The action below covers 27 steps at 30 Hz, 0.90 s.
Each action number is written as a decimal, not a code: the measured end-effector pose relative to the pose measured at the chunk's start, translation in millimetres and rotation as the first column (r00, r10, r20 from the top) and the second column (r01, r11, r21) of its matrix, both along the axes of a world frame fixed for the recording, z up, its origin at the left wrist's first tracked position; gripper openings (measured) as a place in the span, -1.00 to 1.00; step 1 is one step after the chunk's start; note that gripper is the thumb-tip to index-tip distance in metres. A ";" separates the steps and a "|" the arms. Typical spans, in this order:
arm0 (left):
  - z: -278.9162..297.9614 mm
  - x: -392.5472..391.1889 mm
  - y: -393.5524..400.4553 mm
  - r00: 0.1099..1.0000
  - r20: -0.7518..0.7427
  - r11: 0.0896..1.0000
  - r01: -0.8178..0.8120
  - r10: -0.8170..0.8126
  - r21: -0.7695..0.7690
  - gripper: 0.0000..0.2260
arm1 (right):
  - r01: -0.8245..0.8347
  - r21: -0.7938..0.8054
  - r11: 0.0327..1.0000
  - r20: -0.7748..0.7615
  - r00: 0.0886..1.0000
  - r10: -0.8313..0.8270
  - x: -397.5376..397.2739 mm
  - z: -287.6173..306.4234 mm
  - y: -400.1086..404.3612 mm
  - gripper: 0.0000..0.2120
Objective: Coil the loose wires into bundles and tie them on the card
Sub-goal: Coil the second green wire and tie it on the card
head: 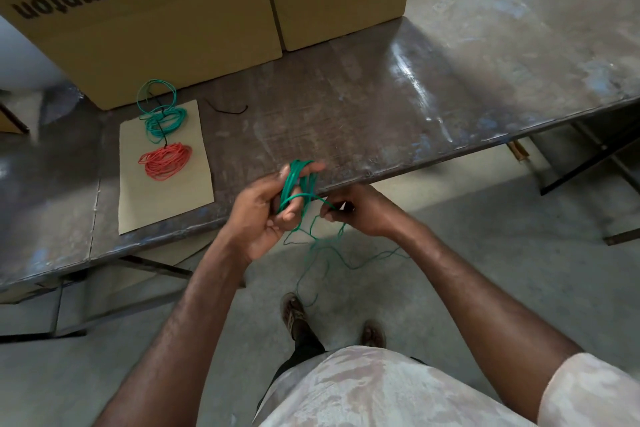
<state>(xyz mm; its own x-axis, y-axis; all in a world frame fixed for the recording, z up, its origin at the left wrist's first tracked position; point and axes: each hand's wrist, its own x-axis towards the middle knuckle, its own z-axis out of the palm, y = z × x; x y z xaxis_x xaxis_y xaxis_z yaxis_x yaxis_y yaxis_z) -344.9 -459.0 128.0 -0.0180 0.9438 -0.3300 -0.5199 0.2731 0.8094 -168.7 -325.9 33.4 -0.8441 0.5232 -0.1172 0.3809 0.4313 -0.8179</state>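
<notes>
- A green wire (300, 180) was seen wound in several loops around the spread fingers of the left hand (273, 211), which was held palm up just off the near edge of a metal table (346, 107).
- The loops were wrapped from the fingertips down toward the palm, with the thumb resting beside them; the fingers were partly curled to keep the coil in place.
- One strand was stretched from the coil across to the right hand (356, 210), where it was pinched between thumb and fingertips, just beside the left hand.
- Below both hands, the loose tail of the wire was left hanging in tangled curves toward the concrete floor (485, 253).
- On the table to the left, a tan card (166, 198) was laid flat, well apart from the hands.
- A green bundle (162, 114) was placed at the card's far end, partly overhanging its edge, and a red bundle (166, 161) was set just nearer, with a thin black tie (160, 111) run across the green one.
- A second black tie (228, 109) was seen on the bare table beside the card.
- Cardboard boxes (173, 10) were stood behind the card.
</notes>
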 end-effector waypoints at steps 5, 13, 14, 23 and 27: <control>29.2 -18.1 -4.6 0.987 0.153 0.974 -0.088 0.057 0.207 -0.50 | 0.310 0.141 0.940 0.221 0.916 -0.335 35.3 -50.3 8.6 -0.86; 37.5 -27.4 -2.7 0.988 0.142 0.966 -0.093 0.060 0.242 -0.49 | 0.390 0.162 0.906 0.292 0.858 -0.422 64.4 -80.9 -1.7 -0.86; 32.1 -24.3 -1.8 0.988 0.147 0.971 -0.085 0.053 0.222 -0.49 | 0.387 0.138 0.912 0.241 0.880 -0.410 57.2 -73.2 -0.7 -0.86; 20.2 -2.8 7.9 0.986 0.161 0.987 -0.067 0.043 0.144 -0.50 | 0.052 -0.470 0.881 -0.133 0.983 -0.129 7.0 -0.7 -21.0 -0.82; 10.1 -9.0 6.5 0.994 0.035 0.993 -0.107 0.106 0.040 -0.52 | 0.044 -0.561 0.827 -0.289 0.925 -0.245 18.5 25.3 -7.2 -0.81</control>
<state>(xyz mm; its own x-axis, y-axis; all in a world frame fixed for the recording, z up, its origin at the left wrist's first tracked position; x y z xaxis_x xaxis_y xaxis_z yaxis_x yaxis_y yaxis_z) -353.9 -452.5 138.1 -0.1093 0.9499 -0.2927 -0.5706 0.1812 0.8010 -150.2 -333.2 58.6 -0.8020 0.5805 -0.1407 0.0640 -0.1508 -0.9865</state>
